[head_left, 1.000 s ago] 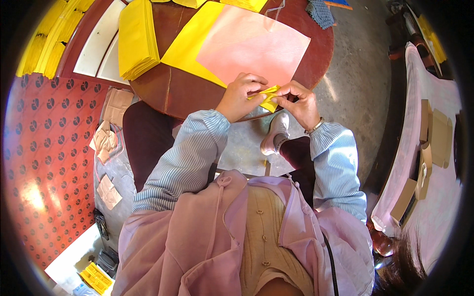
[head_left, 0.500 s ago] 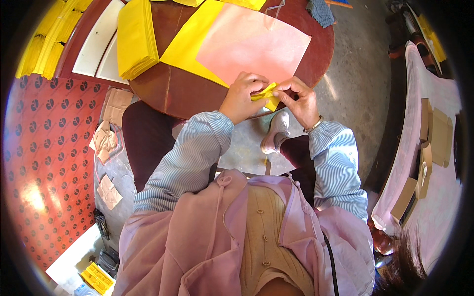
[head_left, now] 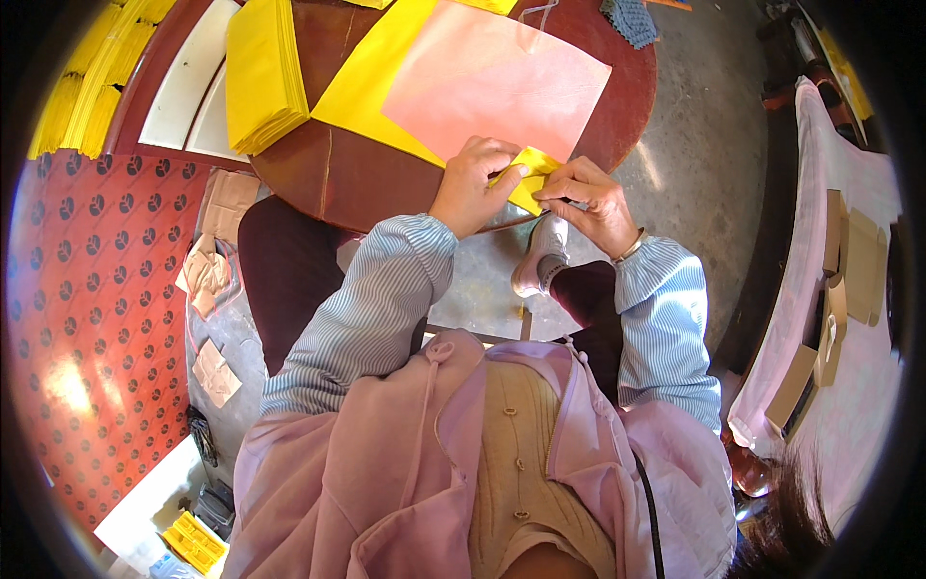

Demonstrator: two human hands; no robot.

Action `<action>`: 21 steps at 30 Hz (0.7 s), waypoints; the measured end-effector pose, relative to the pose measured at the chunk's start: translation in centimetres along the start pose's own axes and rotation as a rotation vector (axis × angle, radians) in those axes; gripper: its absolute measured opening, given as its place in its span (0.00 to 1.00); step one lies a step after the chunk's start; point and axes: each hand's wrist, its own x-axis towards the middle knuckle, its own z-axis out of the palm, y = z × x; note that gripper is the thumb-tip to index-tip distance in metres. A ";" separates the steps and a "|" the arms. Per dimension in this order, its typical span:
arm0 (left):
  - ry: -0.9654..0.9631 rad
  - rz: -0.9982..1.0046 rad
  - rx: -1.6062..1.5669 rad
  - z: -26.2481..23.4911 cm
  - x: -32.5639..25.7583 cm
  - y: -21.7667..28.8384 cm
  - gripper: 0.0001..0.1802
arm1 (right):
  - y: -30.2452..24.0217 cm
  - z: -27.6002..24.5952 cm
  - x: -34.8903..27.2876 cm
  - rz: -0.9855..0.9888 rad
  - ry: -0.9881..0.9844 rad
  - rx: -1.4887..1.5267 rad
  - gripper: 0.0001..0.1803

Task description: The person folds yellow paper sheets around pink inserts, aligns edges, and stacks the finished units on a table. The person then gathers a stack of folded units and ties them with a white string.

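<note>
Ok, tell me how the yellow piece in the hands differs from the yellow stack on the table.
The yellow piece is held in the left hand and right hand; the yellow stack lies on the table.
The yellow piece is much smaller than the yellow stack.
The yellow piece looks bent; the yellow stack shows many neat layers.
Both share a bright yellow colour.

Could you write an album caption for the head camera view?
Left hand and right hand hold a small folded yellow piece at the edge of a round reddish-brown table, near a pink sheet.
</note>
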 end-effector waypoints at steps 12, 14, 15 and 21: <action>-0.009 0.022 -0.017 -0.3 0.1 0.0 0.11 | -0.1 0.2 0.2 -0.030 0.024 -0.069 0.11; -0.019 0.017 -0.028 -0.4 0.0 0.0 0.11 | 0.1 0.3 0.2 0.006 0.051 -0.035 0.10; -0.022 0.019 -0.025 -0.4 0.0 0.0 0.11 | 0.1 0.4 0.1 0.037 0.072 0.003 0.09; -0.073 0.044 -0.018 -0.8 0.2 0.0 0.12 | 0.0 1.0 0.0 0.229 0.135 0.173 0.08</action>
